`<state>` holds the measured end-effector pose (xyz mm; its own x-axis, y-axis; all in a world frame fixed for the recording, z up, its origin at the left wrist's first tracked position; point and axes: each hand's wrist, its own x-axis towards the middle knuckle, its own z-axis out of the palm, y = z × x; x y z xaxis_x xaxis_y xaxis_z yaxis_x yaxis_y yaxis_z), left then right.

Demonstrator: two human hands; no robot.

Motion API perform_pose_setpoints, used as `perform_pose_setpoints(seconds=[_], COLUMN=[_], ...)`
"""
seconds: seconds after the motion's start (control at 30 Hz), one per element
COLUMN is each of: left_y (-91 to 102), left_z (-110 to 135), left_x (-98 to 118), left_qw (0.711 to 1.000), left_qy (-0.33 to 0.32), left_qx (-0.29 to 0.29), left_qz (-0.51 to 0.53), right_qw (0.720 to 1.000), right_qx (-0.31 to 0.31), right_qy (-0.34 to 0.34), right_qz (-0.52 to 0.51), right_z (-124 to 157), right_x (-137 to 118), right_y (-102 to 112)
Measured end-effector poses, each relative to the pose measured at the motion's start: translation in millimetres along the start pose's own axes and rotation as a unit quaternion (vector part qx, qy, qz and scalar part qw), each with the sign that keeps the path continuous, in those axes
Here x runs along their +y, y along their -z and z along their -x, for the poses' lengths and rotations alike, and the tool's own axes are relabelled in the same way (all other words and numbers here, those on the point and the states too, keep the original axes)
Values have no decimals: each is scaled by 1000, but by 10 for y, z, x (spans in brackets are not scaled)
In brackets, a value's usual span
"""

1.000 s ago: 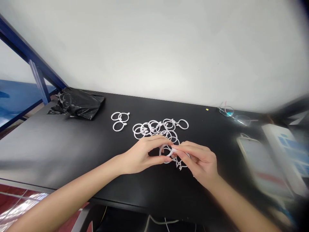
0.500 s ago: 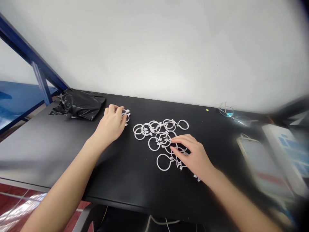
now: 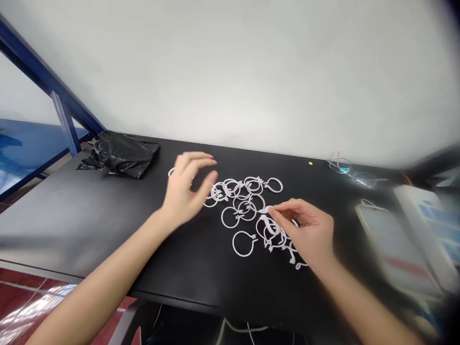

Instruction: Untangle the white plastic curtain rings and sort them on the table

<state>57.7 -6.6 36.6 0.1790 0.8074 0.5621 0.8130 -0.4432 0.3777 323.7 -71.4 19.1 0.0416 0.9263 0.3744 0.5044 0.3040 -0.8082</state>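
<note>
Several white plastic open-ended rings [image 3: 240,243] with small clasp ends lie in a loose, overlapping pile on the black tabletop. Over the left end of the pile is my left hand [image 3: 189,184], its fingers apart and nothing in them. Part of a white ring [image 3: 171,171] shows just behind that hand; the rest is hidden by it. My right hand [image 3: 305,227] pinches one white ring [image 3: 266,210] between thumb and fingertips at the pile's right side. More rings [image 3: 275,235] lie under and beside the right hand, partly covered by it.
A crumpled black plastic bag [image 3: 122,154] lies at the back left. Eyeglasses [image 3: 341,166] rest near the wall at right, with a phone [image 3: 395,249] and a white box [image 3: 427,230] closer in. The black table [image 3: 187,268] ends at a front edge.
My left hand has moved right from the ring at the far left, and its fingers have spread. The right hand has closed on a ring and lifted it slightly.
</note>
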Motion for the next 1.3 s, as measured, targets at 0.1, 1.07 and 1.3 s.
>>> perform_pose_setpoints(seconds=[0.1, 1.07, 1.3], left_y=[-88, -245, -252], left_z=[139, 328, 353], left_x=[338, 600, 589], left_qw=[968, 921, 887], left_qy=[-113, -93, -96], left_qx=[-33, -188, -253], left_qz=[222, 329, 374], right_qw=[997, 975, 975], right_qx=[43, -12, -42], right_qy=[-21, 204, 167], right_qz=[-57, -82, -144], right_z=[63, 180, 206], right_x=[-35, -166, -193], right_y=[-37, -119, -120])
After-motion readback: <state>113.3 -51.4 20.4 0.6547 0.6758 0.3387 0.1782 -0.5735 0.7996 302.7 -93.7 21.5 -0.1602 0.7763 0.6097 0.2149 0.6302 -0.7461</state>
